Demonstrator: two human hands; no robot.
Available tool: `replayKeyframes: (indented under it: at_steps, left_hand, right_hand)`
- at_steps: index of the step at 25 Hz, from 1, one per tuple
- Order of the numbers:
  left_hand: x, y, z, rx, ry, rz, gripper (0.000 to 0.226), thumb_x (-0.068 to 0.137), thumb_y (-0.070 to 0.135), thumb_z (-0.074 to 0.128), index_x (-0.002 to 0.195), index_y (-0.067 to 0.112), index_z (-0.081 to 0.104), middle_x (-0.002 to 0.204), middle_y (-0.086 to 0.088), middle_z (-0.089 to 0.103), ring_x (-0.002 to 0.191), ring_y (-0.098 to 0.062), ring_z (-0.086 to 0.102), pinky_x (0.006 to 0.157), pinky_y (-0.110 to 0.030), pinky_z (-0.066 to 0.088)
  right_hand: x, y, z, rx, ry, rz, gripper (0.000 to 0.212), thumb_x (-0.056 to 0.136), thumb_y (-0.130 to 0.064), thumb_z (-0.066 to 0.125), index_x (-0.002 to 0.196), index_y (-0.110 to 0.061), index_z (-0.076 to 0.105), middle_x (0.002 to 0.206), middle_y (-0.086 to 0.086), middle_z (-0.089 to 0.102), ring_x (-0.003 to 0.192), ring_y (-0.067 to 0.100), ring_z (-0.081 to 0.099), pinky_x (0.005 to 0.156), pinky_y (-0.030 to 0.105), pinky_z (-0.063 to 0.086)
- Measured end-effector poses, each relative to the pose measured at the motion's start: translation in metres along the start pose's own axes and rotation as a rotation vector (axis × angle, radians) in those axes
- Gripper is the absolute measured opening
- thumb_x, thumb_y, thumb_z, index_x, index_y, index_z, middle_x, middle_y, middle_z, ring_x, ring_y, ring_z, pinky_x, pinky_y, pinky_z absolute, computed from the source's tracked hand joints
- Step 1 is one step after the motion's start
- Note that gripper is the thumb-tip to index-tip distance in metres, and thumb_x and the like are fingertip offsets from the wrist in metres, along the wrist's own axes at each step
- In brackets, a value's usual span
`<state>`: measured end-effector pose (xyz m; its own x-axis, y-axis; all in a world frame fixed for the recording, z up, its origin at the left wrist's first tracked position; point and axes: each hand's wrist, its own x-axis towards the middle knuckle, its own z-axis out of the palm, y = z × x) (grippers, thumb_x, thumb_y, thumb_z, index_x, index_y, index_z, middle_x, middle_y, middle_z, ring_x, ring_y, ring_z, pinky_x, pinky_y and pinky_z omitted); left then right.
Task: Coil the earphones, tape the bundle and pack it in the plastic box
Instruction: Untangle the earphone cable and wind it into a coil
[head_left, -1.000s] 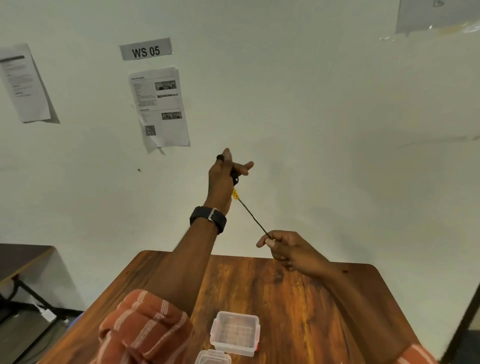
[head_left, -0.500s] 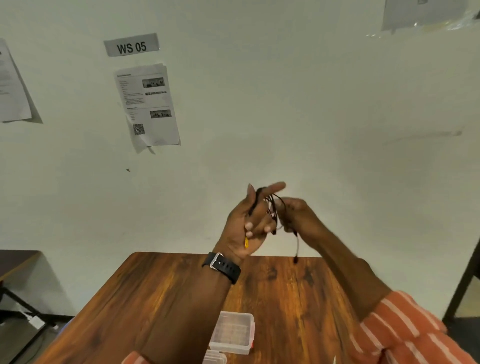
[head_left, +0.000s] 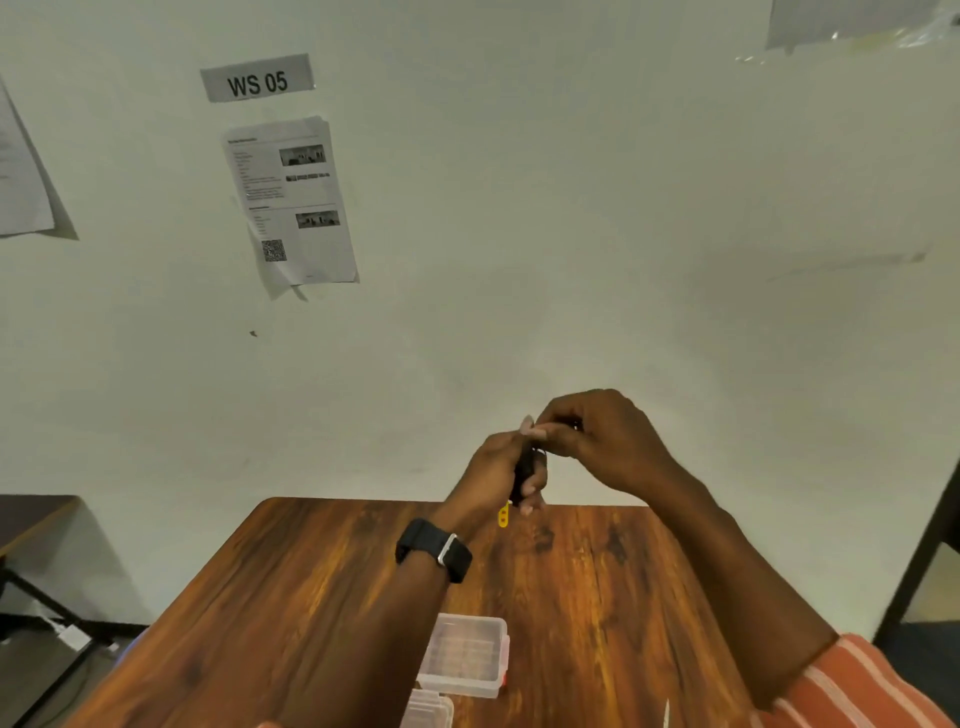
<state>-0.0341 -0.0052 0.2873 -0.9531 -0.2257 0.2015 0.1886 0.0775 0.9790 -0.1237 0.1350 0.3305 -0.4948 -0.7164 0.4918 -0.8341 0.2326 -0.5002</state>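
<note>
Both hands meet in the air above the far edge of the brown wooden table (head_left: 322, 597), at about the centre of the view. The left hand (head_left: 498, 473) is curled around a dark bundle of black earphone cable (head_left: 524, 473), with its fingers closed over the coil and the fingertips showing pale nails at 6 o'clock of the bundle. A small yellow tag (head_left: 503, 515) hangs out of the bottom of that fist, just above the table's far edge. The right hand (head_left: 602, 441) sits at 2 o'clock of the left, touching it; its thumb and forefinger are pinched together at the top of the bundle, though what exactly lies between them is too small to tell. A black wristwatch with a silver buckle (head_left: 435, 551) wraps the left wrist.

On the table at 6 o'clock of the hands, well apart from them, stands a small clear plastic box (head_left: 465, 657), open, with its clear lid (head_left: 428, 712) lying just beside it at the near edge of the view. An orange striped sleeve (head_left: 862, 686) covers the right upper arm at 4 o'clock. On the white wall at 11 o'clock hang a grey "WS 05" sign (head_left: 258, 78) and a printed paper sheet (head_left: 291, 202).
</note>
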Motion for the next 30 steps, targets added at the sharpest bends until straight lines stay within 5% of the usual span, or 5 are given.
replayKeyframes:
  at_steps: [8,14,17,21,30]
  left_hand:
    - [-0.003,-0.041,0.0,-0.864,-0.314,-0.215,0.041,0.1,0.042,0.041,0.073,0.013,0.047,0.039,0.006,0.039,0.024,-0.006,0.036,0.036,-0.021,0.039]
    - [-0.007,-0.081,0.001,-1.092,-0.268,-0.27,0.042,0.099,0.039,0.044,0.068,0.012,0.048,0.036,0.002,0.042,0.025,-0.01,0.041,0.038,-0.022,0.04]
    - [-0.012,-0.104,-0.008,-1.146,-0.275,-0.298,0.041,0.1,0.039,0.045,0.07,0.01,0.049,0.038,0.0,0.046,0.028,-0.012,0.045,0.049,-0.024,0.05]
    - [-0.028,-0.145,-0.015,-1.05,-0.185,-0.382,0.032,0.095,0.031,0.056,0.082,0.002,0.056,0.048,-0.003,0.051,0.042,-0.015,0.054,0.08,-0.033,0.057]
    - [-0.123,-0.258,0.018,-0.136,0.334,-0.835,0.021,0.083,0.017,0.072,0.098,0.002,0.074,0.079,-0.01,0.07,0.073,-0.024,0.067,0.074,-0.037,0.058]
  right_hand:
    - [-0.015,0.022,0.066,1.093,-0.071,0.491,0.029,0.098,-0.033,0.057,0.091,-0.006,0.065,0.082,0.011,0.071,0.078,0.029,0.07,0.065,0.039,0.062]
    - [-0.009,0.035,0.104,0.849,-0.129,0.75,0.031,0.102,-0.04,0.042,0.098,-0.013,0.058,0.105,0.013,0.069,0.095,0.033,0.067,0.088,0.052,0.055]
    - [-0.02,0.045,0.116,0.915,-0.199,0.892,0.03,0.104,-0.033,0.043,0.105,-0.01,0.062,0.103,0.015,0.07,0.087,0.029,0.069,0.074,0.042,0.061]
    - [-0.048,0.068,0.15,1.275,-0.22,1.125,0.036,0.103,-0.022,0.042,0.081,-0.005,0.064,0.073,0.014,0.055,0.055,0.022,0.056,0.034,0.021,0.044]
    - [-0.181,0.115,0.246,1.088,-0.325,1.505,0.021,0.101,-0.013,0.043,0.094,-0.007,0.062,0.071,0.01,0.059,0.057,0.024,0.062,0.048,0.029,0.054]
